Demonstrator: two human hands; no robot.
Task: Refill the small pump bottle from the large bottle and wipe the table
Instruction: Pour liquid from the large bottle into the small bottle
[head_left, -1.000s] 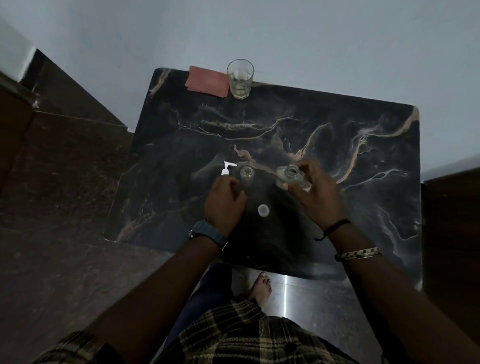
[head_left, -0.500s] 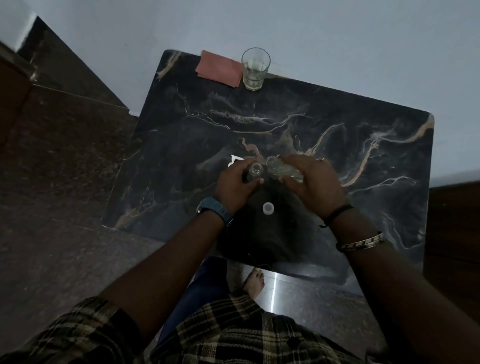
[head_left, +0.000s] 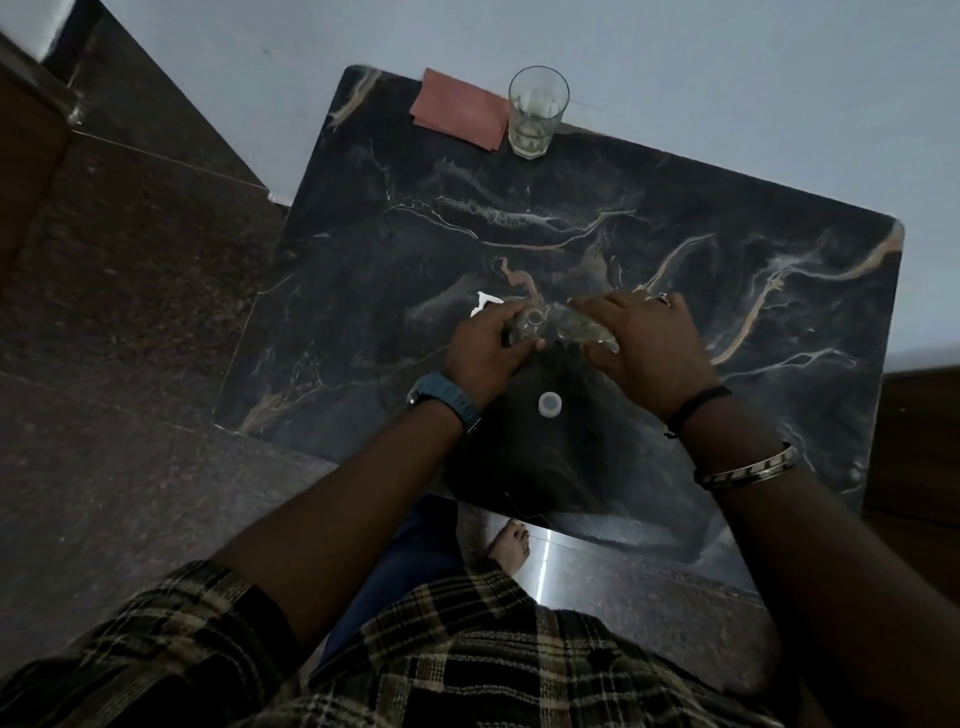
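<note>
Black gold-veined marble table, pink cloth, white cap, perhaps yellowish large bottle.

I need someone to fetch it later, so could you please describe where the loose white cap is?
On the dark marble table, look near the front edge, just below the two hands. The white cap lies alone there, small and round, unlike the clear bottles held above it.
</note>
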